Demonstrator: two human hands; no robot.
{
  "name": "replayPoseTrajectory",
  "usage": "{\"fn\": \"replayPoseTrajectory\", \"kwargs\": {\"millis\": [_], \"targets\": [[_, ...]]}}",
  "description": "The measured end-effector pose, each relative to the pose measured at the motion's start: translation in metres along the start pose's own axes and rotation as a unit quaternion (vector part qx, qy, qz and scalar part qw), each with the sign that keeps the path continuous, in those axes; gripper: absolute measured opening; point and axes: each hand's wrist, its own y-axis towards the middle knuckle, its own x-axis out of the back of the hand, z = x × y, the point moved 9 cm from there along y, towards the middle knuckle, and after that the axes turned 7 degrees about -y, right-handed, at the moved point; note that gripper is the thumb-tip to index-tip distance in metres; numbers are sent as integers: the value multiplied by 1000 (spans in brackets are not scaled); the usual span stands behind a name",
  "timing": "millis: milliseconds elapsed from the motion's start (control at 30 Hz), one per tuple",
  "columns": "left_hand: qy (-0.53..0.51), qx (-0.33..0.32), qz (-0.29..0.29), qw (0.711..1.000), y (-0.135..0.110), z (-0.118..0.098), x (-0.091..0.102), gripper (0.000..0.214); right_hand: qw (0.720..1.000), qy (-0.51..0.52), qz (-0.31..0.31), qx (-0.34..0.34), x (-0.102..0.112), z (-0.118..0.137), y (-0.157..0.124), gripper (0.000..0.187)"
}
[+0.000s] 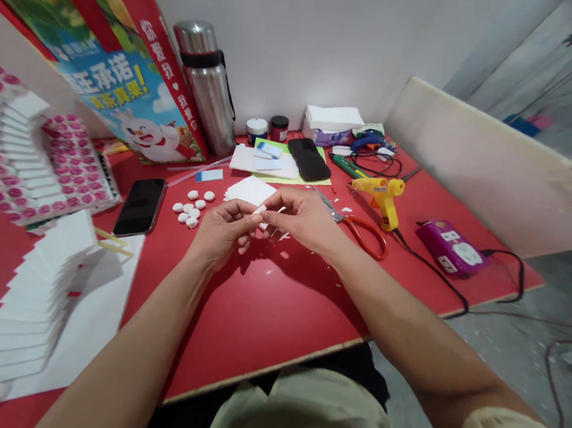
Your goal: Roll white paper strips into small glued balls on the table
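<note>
My left hand [224,231] and my right hand [296,216] meet over the middle of the red table, fingertips pinched together. Between them is a small white piece [260,210], likely paper, mostly covered by the fingers. Just behind the hands lies a stack of white paper squares [251,189]. Several round white pieces [193,208] sit to the left of my left hand. Beside my right hand are scissors with orange handles [364,232], their blades partly behind the wrist. Tiny white scraps [346,209] are scattered around there.
A yellow glue gun [384,198] and a purple power strip [450,249] with cords are on the right. Phones [140,207] lie left and back. A stepped white paper model [34,300] stands at left; a steel flask [206,83] and a printed box [128,88] stand behind.
</note>
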Motion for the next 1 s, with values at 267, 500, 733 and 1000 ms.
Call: {"fn": "replayPoseTrajectory", "kwargs": {"millis": [267, 500, 733, 1000], "targets": [[122, -86, 7, 989, -9, -23, -12, 30, 1000, 15, -26, -5, 9, -8, 4, 16], [232, -189, -20, 954, -11, -30, -7, 22, 1000, 1, -6, -10, 12, -10, 6, 22], [374, -274, -16, 886, -22, -45, -17, 12, 999, -38, -18, -3, 11, -2, 4, 22], [198, -133, -22, 971, -9, -21, -6, 21, 987, -156, -15, 41, 8, -1, 4, 11]]}}
